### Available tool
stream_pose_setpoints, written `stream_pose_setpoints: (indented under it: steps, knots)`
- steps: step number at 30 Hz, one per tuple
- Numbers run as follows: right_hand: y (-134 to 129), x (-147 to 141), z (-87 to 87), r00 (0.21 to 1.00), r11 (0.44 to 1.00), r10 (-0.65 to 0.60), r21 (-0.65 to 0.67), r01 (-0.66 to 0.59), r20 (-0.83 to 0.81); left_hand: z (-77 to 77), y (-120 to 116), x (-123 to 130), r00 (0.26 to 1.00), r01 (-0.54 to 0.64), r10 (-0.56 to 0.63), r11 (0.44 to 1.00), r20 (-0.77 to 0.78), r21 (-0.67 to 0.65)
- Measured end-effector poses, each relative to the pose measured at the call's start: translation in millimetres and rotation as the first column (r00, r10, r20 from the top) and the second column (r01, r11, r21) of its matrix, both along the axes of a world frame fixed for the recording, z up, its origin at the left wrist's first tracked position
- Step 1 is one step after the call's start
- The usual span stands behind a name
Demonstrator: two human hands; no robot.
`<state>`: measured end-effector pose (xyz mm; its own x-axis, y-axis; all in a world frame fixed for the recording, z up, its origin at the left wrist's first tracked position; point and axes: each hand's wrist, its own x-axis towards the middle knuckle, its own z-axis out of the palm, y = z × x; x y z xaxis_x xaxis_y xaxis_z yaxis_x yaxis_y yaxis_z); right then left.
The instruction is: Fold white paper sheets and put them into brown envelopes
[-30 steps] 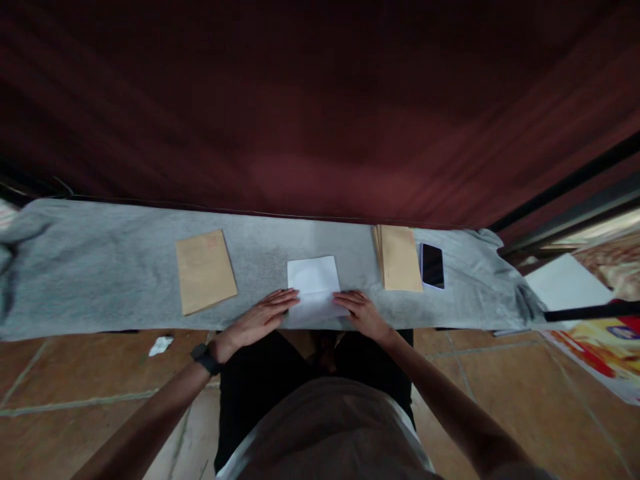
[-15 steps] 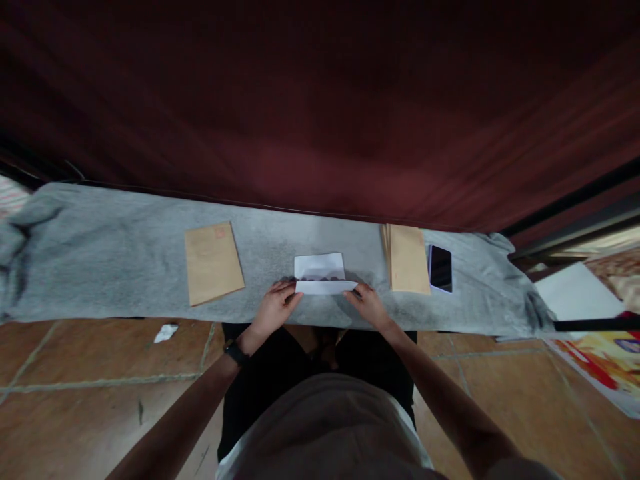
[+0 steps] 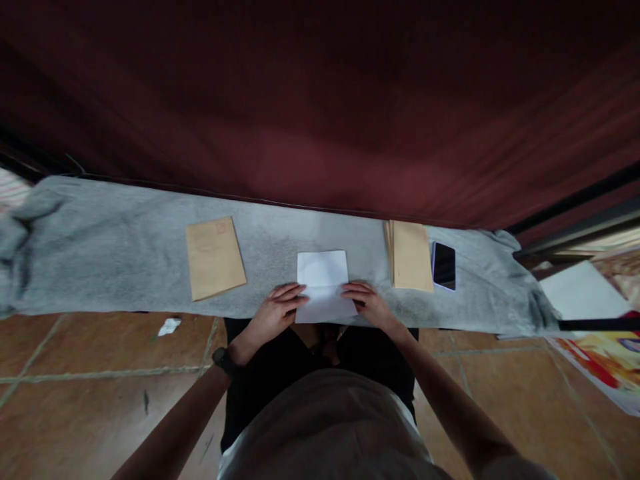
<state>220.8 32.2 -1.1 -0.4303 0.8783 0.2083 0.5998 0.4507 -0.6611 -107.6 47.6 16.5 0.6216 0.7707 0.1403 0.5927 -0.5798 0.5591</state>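
Note:
A white sheet of paper (image 3: 323, 270) with a crease across its middle lies in front of me, its lower part reaching the near edge of the grey cloth. My left hand (image 3: 276, 311) grips the paper's left side, fingers on top and the thumb low. At the opposite side my right hand (image 3: 369, 304) holds the paper the same way, fingertips over its edge. Left of the paper lies a brown envelope (image 3: 216, 259). To the right is a stack of brown envelopes (image 3: 413, 257), with a phone (image 3: 444, 266) beside it.
The grey cloth (image 3: 125, 253) covers a long narrow surface. A dark red curtain (image 3: 320, 133) hangs along its far side. White paper (image 3: 583, 290) and a colourful printed bag (image 3: 607, 360) are at the far right. A crumpled white scrap (image 3: 169, 326) lies on the tiled floor.
The near part of the paper, raised and folded up before, now lies opened out towards me. Both hands have shifted slightly towards my body with it.

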Motion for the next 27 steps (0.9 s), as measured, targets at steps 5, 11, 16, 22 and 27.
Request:
stream_pose_setpoints:
  steps: [5,11,16,22,27]
  knots:
    - [-19.6,1.7,0.0,0.996,1.0,0.008,0.023,-0.01,0.093,1.8,-12.0,-0.5,0.995,0.019,-0.014,0.999,-0.097,0.046]
    - [-28.2,-0.9,1.9,0.998,0.996,-0.063,0.07,0.062,0.014,2.0,-9.3,3.4,1.0,-0.026,0.026,0.999,-0.004,0.02]
    - [-17.8,-12.1,5.6,0.962,0.966,-0.257,0.037,0.254,0.097,3.9,1.4,16.6,0.951,-0.232,0.243,0.97,0.194,-0.077]
    - [2.4,-25.6,10.9,0.893,0.913,-0.391,-0.032,0.407,0.223,0.0,10.4,32.4,0.883,-0.45,0.451,0.892,0.13,-0.044]
    - [15.4,-33.1,18.1,0.825,0.852,-0.476,-0.072,0.518,0.305,3.4,16.2,46.5,0.838,-0.546,0.545,0.837,0.021,0.026]
